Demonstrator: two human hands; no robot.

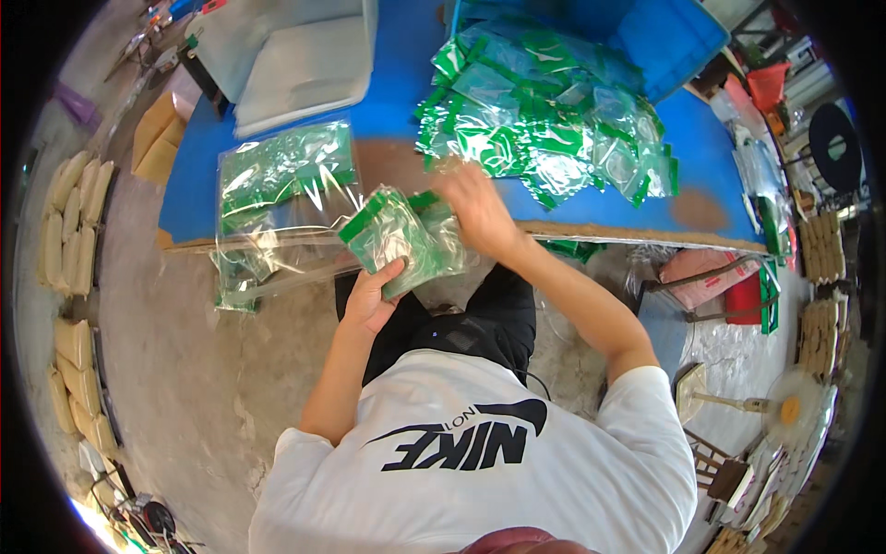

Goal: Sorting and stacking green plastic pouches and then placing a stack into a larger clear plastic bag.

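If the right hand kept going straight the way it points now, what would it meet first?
The right hand points up and away over the table edge. Going straight on, it would likely first meet the heap of green-topped clear bags on the blue table, though depth is hard to judge.

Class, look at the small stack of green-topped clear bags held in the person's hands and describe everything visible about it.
The stack of bags is a bundle of small clear plastic pouches, each with a green strip along its top edge. The film looks thin, glossy and crinkled. The stack is tilted, green strips toward the upper left, and held above the near edge of the blue table. The left hand grips it from below, thumb against its face; the right hand meets its upper right side. What the pouches hold cannot be made out.
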